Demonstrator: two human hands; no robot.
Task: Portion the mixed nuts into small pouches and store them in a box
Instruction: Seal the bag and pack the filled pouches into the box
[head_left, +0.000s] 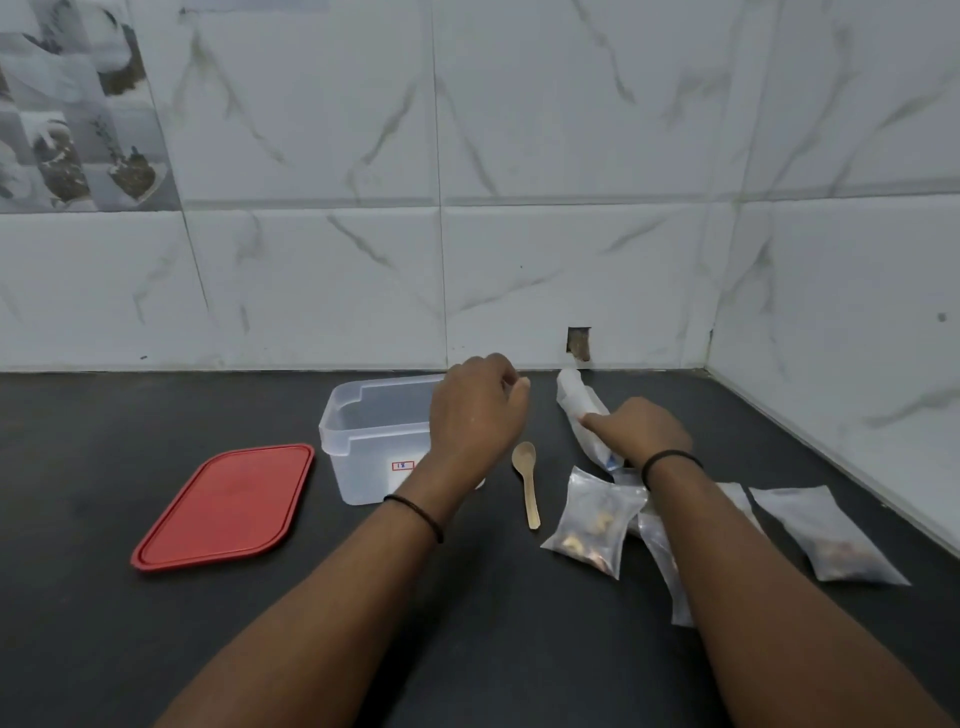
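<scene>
A clear plastic box (363, 441) stands open on the dark counter, its red lid (223, 506) lying flat to its left. My left hand (475, 410) hovers over the box's right side with fingers loosely curled; nothing shows in it. My right hand (641, 434) grips a long clear bag (576, 402) that points toward the wall. A small wooden spoon (525, 480) lies between my forearms. A filled pouch of nuts (595, 522) lies beside the spoon, another pouch (831, 532) lies at the right, and further pouches are partly hidden under my right forearm.
The tiled wall rises right behind the box, and a side wall closes the counter (78, 467) at the right. A small hole (579, 343) shows in the tile just above the counter, behind the bag.
</scene>
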